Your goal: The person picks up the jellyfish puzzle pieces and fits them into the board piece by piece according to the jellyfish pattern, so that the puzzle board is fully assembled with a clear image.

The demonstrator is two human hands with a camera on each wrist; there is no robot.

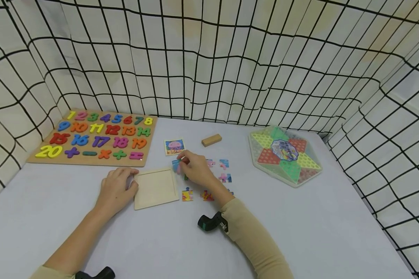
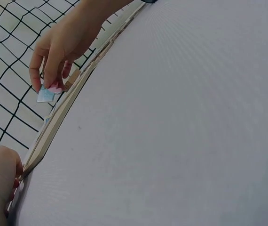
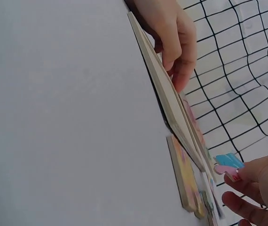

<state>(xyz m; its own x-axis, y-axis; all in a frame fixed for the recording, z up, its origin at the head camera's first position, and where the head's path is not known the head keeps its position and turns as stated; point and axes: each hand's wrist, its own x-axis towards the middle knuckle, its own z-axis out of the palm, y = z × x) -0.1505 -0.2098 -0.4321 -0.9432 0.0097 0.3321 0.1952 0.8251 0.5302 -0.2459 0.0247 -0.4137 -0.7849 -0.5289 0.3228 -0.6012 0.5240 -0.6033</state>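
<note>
My right hand [image 1: 195, 167] pinches a blue-and-pink jigsaw piece [image 1: 176, 166] between thumb and fingers, just past the right edge of a shallow wooden puzzle tray [image 1: 156, 187]. In the right wrist view that puzzle piece [image 3: 229, 165] is raised at the fingertips. My left hand [image 1: 116, 190] lies at the tray's left side, its relaxed fingers at the upper left corner and edge. More jigsaw pieces [image 1: 187, 195] are spread on the table right of the tray, some partly hidden by my right hand and forearm. A small picture card [image 1: 174, 147] with a pink figure lies behind my right hand.
A wooden number board [image 1: 90, 141] with coloured digits lies at the back left. A wooden block [image 1: 211, 140] sits behind the pieces. At the right is a hexagonal Chinese checkers set [image 1: 284, 155]. White sheeting with black netting [image 1: 202, 69] encloses the table's back and sides.
</note>
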